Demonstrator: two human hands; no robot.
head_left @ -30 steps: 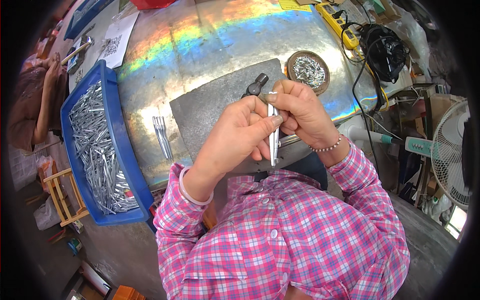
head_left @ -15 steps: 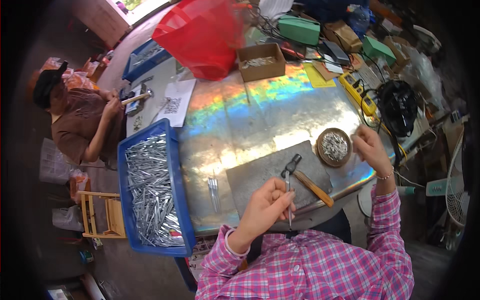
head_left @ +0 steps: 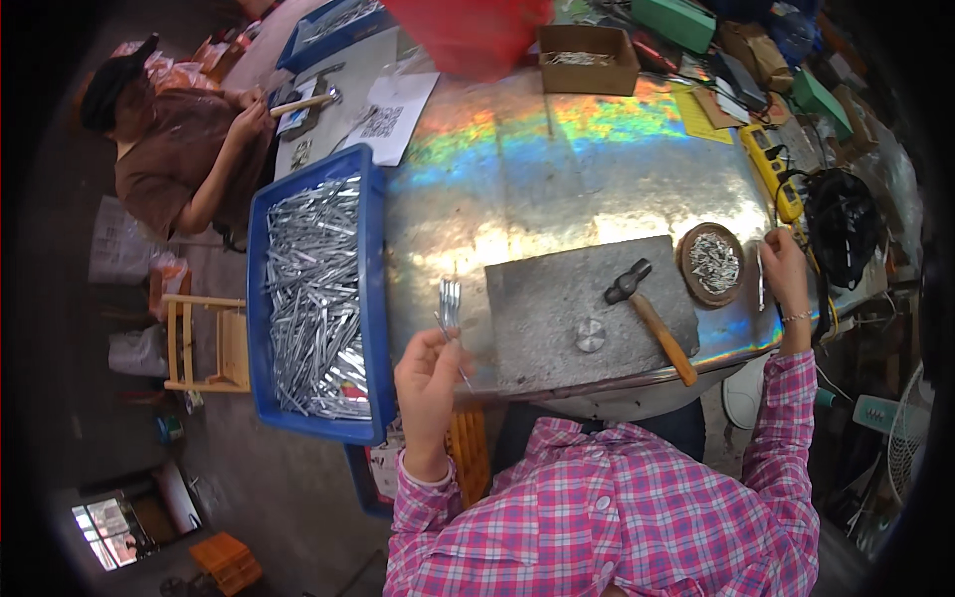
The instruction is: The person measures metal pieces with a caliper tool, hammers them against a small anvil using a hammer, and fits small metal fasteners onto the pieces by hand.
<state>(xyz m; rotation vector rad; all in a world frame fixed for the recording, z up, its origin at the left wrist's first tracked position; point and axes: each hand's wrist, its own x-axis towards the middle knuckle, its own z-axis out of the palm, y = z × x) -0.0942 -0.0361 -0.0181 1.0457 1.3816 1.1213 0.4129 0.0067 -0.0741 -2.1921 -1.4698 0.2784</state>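
My left hand [head_left: 426, 383] is closed, pinching a thin metal rod [head_left: 464, 374]. Just beyond its fingertips, several similar silvery rods [head_left: 451, 298] lie side by side on the table. At the right, my right hand [head_left: 788, 274] is closed beside a thin bright metal piece [head_left: 761, 281], which appears to be between its fingertips. Left of that hand stands a round brown bowl [head_left: 710, 298] of small silvery pieces [head_left: 714, 261]. Between my hands, a hammer [head_left: 657, 328] with a wooden handle and a small round metal disc [head_left: 590, 335] rest on a grey slab [head_left: 537, 298].
A blue bin [head_left: 376, 298] full of metal rods stands at the left. Farther back are a cardboard box [head_left: 597, 78], a red bag [head_left: 468, 35] and a yellow power strip [head_left: 771, 169]. Another person [head_left: 179, 149] works at the far left, near a wooden-handled hammer [head_left: 303, 104].
My left hand has moved left from the slab to the lying rods, uncovering the disc. My right hand has shifted slightly right relative to the bowl. The whole view has shifted.
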